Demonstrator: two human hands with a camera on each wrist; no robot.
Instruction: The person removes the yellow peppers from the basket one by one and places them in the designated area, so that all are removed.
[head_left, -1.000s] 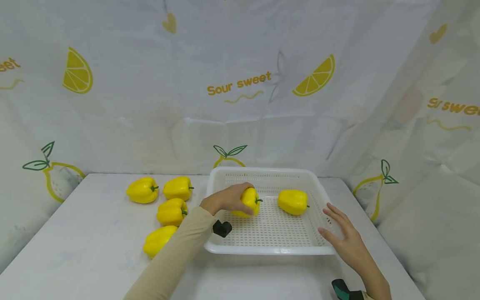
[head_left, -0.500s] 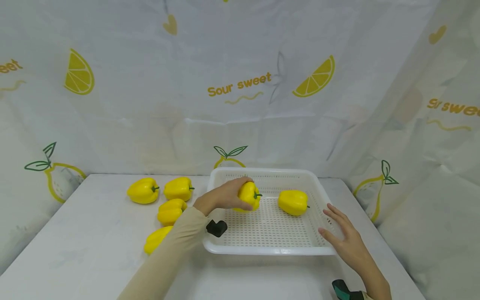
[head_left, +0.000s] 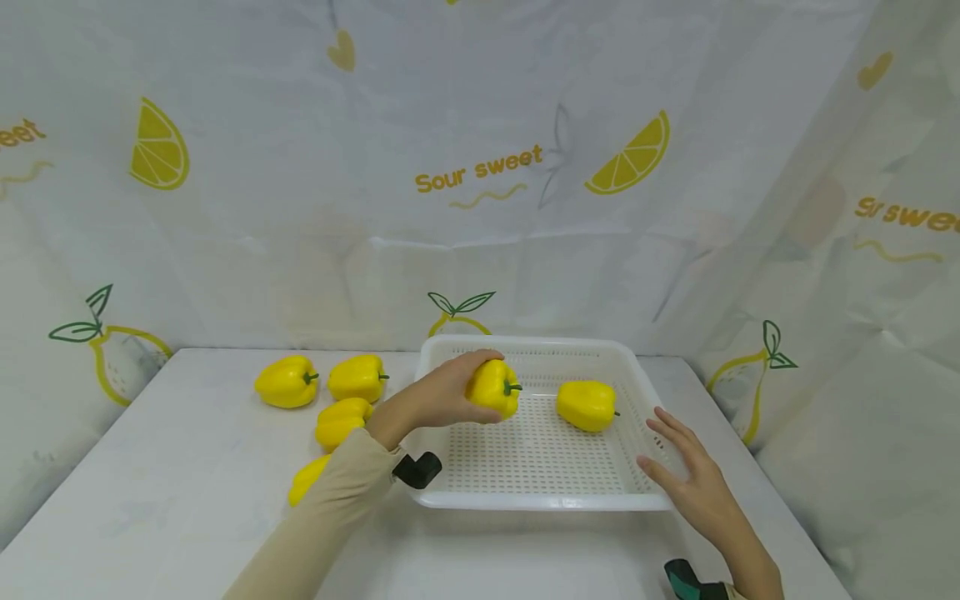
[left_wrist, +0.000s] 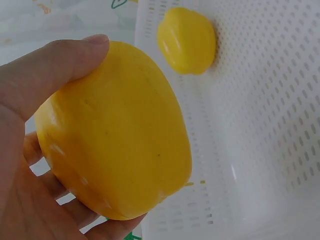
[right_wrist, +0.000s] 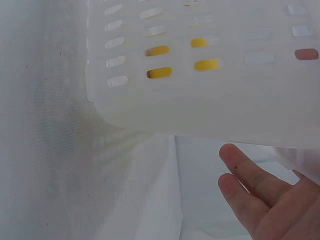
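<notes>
My left hand [head_left: 442,394] grips a yellow bell pepper [head_left: 495,388] with a green stem, held over the left part of a white perforated plastic basket [head_left: 540,502]. In the left wrist view the thumb lies across one side of the pepper [left_wrist: 120,135] and the fingers curl under the other. A second yellow bell pepper [head_left: 587,406] lies inside the basket, toward its right side. At the basket's right rim, my right hand [head_left: 697,483] rests with its fingers spread and fairly straight. The right wrist view shows its fingertips [right_wrist: 230,152] right at the basket's edge.
Left of the basket, several more yellow bell peppers [head_left: 287,382] lie on the white table [head_left: 172,467]; my left sleeve partly covers the nearest one [head_left: 306,479]. A white curtain [head_left: 300,250] printed with lemons hangs behind the table and along the right.
My left hand has raised the bell pepper from low in the basket and drawn it slightly left. The right hand and the other peppers have stayed put.
</notes>
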